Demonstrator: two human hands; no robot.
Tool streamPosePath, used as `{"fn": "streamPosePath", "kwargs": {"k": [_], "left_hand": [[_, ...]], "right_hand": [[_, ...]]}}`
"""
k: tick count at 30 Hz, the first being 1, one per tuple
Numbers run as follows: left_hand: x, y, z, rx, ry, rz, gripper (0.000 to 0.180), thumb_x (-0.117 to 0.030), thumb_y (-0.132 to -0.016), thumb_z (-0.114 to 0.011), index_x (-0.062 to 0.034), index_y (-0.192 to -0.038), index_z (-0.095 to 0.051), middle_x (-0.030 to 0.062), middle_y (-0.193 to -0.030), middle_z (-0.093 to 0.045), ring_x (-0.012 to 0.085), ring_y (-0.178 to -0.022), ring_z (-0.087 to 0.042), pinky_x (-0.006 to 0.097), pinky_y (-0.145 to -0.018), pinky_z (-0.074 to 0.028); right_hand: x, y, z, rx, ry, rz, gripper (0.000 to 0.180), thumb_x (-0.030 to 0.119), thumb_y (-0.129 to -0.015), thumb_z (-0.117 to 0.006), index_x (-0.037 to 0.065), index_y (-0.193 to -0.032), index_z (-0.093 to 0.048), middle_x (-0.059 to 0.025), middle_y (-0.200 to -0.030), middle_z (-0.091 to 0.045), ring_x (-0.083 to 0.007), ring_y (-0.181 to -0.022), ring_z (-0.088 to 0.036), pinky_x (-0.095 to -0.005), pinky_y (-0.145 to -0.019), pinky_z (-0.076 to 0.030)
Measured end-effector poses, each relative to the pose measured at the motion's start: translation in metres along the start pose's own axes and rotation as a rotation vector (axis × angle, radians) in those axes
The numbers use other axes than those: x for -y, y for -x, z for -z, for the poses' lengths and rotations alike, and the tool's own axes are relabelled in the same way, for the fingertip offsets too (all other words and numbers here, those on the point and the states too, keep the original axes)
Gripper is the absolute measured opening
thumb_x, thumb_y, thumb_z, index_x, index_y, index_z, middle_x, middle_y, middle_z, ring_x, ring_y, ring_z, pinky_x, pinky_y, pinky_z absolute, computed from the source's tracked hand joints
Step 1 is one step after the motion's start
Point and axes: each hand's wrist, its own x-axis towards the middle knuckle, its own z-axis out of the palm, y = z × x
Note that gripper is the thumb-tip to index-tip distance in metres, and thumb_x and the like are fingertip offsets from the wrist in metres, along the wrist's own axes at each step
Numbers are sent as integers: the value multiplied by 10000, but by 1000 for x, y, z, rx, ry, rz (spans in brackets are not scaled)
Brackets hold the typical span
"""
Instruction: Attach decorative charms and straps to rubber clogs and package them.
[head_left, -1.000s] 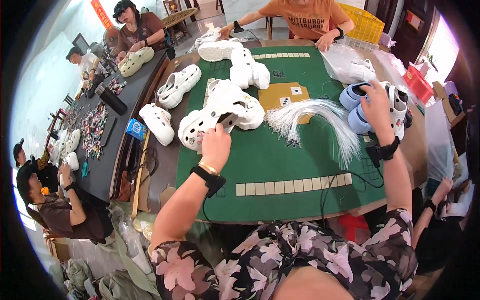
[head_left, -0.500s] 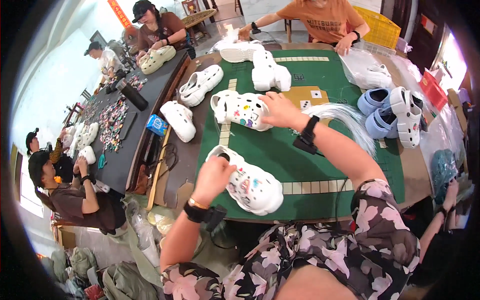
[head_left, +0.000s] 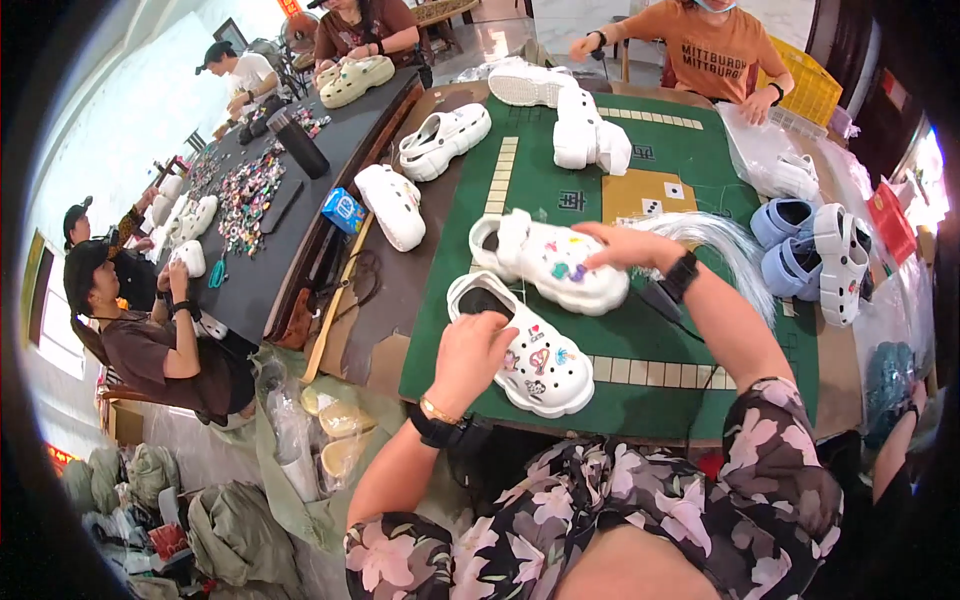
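Observation:
Two white clogs decorated with small colourful charms are side by side at the near part of the green mat [head_left: 700, 330]. My left hand [head_left: 476, 350] is closed on the side rim of the nearer clog [head_left: 545, 375], by its foot opening. That clog lies sole down, toe toward me. My right hand [head_left: 628, 250] grips the other clog [head_left: 565, 262] near the toe, fingers over its charmed top. This clog's toe end overlaps the space just beyond the nearer one. Part of its far side is hidden by my fingers.
More white clogs [head_left: 592, 135] stand along the mat's far side, with others [head_left: 392, 205] at its left. Blue clogs [head_left: 785, 250] and a bundle of white strands [head_left: 725, 250] are at right. Co-workers sit at a dark table [head_left: 330, 180] bearing loose charms [head_left: 250, 195].
The farther clog has come toward me in my right hand and now sits close to the nearer clog. That nearer clog has turned slightly in my left hand. The whole view has shifted.

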Motion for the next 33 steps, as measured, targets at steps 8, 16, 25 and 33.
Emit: {"fn": "streamPosePath", "kwargs": {"k": [8, 16, 25, 33], "left_hand": [[28, -66, 25, 17, -159, -224, 650, -60, -689, -739, -59, -1299, -514, 144, -1287, -558, 335, -1205, -498, 444, -1011, -403], [40, -107, -19, 351, -407, -388, 307, -302, -645, -726, -2, -687, -677, 199, -734, -657, 371, -759, -648, 457, -765, -506], [39, -69, 10, 152, -177, 167, 424, -373, -754, -752, 44, -743, -680, 247, -712, -645, 407, -693, -649, 461, -655, -500], [-34, -42, -25, 393, 200, 249, 343, -291, -862, -679, 47, -876, -620, 164, -621, -637, 315, -570, -642, 409, -569, -487]], "right_hand": [[-38, 81, -25, -185, 441, 82, 778, 349, -817, -707, -34, -1420, -398, -234, -1385, -482, -339, -1276, -483, -395, -1079, -373], [-45, 121, -43, -420, 493, 194, 577, 222, -815, -712, 14, -1318, -519, -215, -1351, -492, -350, -1260, -477, -399, -1075, -374], [-91, 196, 21, -989, 410, -11, 261, 116, -797, -673, 47, -1050, -670, -142, -1069, -644, -295, -931, -630, -391, -807, -518], [-130, 221, 35, -846, 844, -87, 196, 65, -772, -634, 91, -954, -704, -116, -935, -623, -319, -911, -615, -423, -793, -505]]}}
